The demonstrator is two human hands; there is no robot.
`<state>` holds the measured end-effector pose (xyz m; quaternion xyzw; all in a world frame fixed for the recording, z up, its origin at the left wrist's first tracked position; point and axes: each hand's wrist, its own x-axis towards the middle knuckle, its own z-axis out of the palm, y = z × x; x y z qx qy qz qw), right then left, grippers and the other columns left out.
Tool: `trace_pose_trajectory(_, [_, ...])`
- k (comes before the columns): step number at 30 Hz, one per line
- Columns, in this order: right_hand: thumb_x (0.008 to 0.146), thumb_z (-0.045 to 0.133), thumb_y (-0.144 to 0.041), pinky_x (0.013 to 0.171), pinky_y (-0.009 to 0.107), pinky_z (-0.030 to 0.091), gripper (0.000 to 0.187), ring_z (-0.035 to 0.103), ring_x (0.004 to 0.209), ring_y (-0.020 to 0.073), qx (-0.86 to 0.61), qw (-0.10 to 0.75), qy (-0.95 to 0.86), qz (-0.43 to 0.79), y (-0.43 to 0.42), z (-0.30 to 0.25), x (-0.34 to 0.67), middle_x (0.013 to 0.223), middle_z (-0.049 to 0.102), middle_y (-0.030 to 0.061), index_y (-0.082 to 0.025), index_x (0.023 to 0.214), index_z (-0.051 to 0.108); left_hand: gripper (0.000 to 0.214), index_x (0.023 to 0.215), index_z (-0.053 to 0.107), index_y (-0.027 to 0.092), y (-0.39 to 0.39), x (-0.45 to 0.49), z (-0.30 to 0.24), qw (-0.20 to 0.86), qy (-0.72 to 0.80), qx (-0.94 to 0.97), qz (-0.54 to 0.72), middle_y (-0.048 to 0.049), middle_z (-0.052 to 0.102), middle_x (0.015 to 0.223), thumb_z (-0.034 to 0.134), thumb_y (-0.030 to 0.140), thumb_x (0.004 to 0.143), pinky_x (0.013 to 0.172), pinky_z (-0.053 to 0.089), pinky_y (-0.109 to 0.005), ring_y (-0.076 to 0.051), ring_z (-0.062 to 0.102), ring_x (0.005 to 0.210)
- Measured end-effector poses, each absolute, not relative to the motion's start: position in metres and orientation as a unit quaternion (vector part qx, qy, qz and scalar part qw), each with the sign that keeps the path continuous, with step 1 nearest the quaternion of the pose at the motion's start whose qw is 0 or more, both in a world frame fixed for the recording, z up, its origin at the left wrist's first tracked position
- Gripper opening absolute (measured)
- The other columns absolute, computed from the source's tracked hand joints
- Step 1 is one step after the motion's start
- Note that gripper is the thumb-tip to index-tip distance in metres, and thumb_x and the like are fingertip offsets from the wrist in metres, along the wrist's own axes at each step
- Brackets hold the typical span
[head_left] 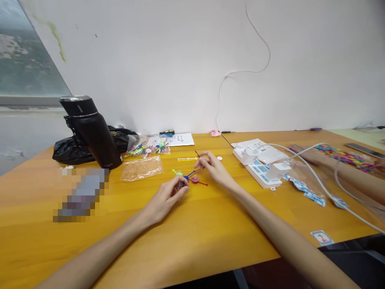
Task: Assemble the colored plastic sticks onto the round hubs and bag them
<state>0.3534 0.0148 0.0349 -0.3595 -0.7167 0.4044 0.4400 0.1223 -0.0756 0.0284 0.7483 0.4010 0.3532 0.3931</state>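
Note:
My left hand (167, 196) is closed, thumb and fingers pinching a small piece mostly hidden by the fingertips. Right beside those fingertips lie a green arrow-tipped plastic piece (175, 172), a blue plastic piece (190, 175) and a red plastic piece (195, 180); whether they touch the held part I cannot tell. Held up over the table, my right hand (213, 167) pinches a thin dark stick (197, 153) between thumb and forefinger. Behind the hands, a white and yellow plastic stick (187, 159) lies flat. A small white disc (219, 158) is just beyond my right hand.
A black thermos (94, 134) and black plastic bag (70, 150) stand back left. Nearby are a bag of colourful parts (147, 146) and a clear empty bag (141, 168). A power strip (260, 172) with cables is right, near another person's arms (345, 168). A blurred patch (86, 194) lies left.

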Motion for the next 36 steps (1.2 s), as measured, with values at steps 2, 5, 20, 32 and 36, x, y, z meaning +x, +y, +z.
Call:
trace_pose_trajectory(2, [0.1, 0.052, -0.043, 0.086, 0.034, 0.048, 0.023, 0.067, 0.088, 0.0187, -0.366, 0.436, -0.739, 0.361, 0.021, 0.034, 0.353, 0.094, 0.073, 0.0055, -0.021, 0.105, 0.054, 0.026, 0.106, 0.059, 0.021, -0.076, 0.122, 0.028, 0.397, 0.399, 0.746, 0.355, 0.0027, 0.051, 0.08, 0.049, 0.045, 0.103, 0.07, 0.036, -0.027, -0.014, 0.046, 0.071])
trace_pose_trajectory(5, [0.098, 0.058, -0.035, 0.086, 0.034, 0.047, 0.016, 0.065, 0.092, 0.0206, -0.389, 0.402, -0.797, 0.229, 0.035, 0.037, 0.351, 0.097, 0.073, 0.0066, -0.02, 0.096, 0.062, 0.027, 0.106, 0.059, 0.021, -0.076, 0.122, 0.027, 0.396, 0.397, 0.748, 0.355, 0.0024, 0.051, 0.081, 0.049, 0.046, 0.102, 0.071, 0.037, -0.027, -0.014, 0.046, 0.072])
trace_pose_trajectory(20, [0.097, 0.061, -0.018, 0.093, 0.037, 0.04, 0.014, 0.061, 0.106, 0.0251, -0.361, 0.208, -0.909, -0.03, 0.093, 0.035, 0.317, 0.104, 0.072, 0.0114, -0.017, 0.097, 0.075, 0.026, 0.104, 0.06, 0.02, -0.078, 0.122, 0.032, 0.392, 0.386, 0.76, 0.345, 0.0018, 0.053, 0.078, 0.049, 0.043, 0.102, 0.069, 0.035, -0.027, -0.015, 0.047, 0.071])
trace_pose_trajectory(32, [0.101, 0.051, -0.022, 0.091, 0.035, 0.049, 0.027, 0.063, 0.101, 0.0209, -0.297, 0.325, -0.878, 0.186, -0.01, 0.051, 0.329, 0.112, 0.068, 0.0078, -0.024, 0.123, 0.066, 0.027, 0.114, 0.049, 0.022, -0.071, 0.121, 0.022, 0.503, 0.351, 0.675, 0.409, 0.0036, 0.053, 0.076, 0.051, 0.046, 0.102, 0.066, 0.038, -0.026, -0.013, 0.047, 0.067])
trace_pose_trajectory(36, [0.097, 0.059, -0.028, 0.089, 0.034, 0.05, 0.035, 0.063, 0.1, 0.0203, -0.251, 0.293, -0.888, 0.251, -0.037, 0.052, 0.325, 0.116, 0.066, 0.0075, -0.028, 0.132, 0.061, 0.028, 0.111, 0.045, 0.022, -0.068, 0.12, 0.018, 0.548, 0.332, 0.639, 0.425, 0.0027, 0.058, 0.077, 0.05, 0.048, 0.102, 0.069, 0.042, -0.026, -0.013, 0.052, 0.069])
